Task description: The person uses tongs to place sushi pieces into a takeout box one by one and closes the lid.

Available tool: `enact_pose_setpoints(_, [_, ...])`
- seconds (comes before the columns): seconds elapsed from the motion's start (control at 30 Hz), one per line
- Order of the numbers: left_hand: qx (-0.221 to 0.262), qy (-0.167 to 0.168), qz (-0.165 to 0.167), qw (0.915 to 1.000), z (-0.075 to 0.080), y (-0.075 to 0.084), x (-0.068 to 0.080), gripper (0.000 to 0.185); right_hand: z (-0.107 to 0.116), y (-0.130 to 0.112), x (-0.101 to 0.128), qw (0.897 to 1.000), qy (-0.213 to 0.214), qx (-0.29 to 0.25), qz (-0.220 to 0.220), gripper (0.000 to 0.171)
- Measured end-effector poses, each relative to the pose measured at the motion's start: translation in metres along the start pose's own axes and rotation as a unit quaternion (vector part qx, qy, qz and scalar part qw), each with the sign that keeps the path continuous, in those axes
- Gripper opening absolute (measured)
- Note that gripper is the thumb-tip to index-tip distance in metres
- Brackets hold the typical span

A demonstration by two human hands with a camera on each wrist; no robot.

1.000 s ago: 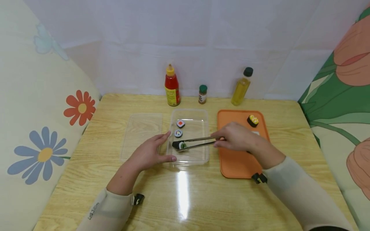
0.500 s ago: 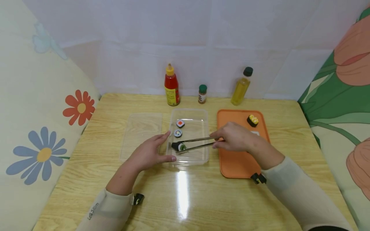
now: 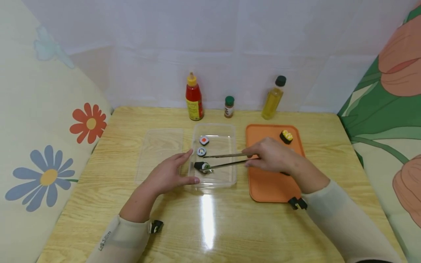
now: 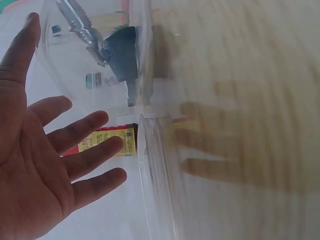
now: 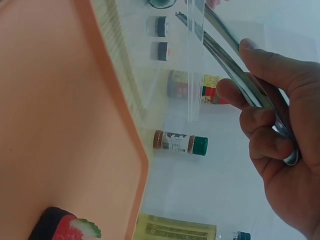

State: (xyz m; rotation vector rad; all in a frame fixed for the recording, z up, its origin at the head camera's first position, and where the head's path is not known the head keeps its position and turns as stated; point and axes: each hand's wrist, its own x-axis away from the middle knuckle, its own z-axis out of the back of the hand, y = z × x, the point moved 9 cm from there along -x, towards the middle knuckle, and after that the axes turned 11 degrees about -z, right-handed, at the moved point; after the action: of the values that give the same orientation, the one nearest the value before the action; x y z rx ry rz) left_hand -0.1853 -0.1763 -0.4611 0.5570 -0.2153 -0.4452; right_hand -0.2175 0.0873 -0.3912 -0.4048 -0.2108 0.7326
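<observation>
Sushi roll — round, nori-wrapped, green-centred

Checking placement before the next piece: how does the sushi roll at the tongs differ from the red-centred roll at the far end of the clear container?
The roll at the tongs lies on its side with a green centre, touched by the tongs that the right hand holds. The red-centred roll stands flat, face up, untouched. Both have dark wraps and sit inside the clear container, which the left hand steadies.
</observation>
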Motion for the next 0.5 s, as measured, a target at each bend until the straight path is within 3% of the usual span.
enact_pose_setpoints(0.5, [-0.005, -0.006, 0.002, 1.0000, 0.000, 0.000, -0.001, 0.115, 0.011, 0.014, 0.021, 0.999, 0.030, -0.023, -0.013, 0.041])
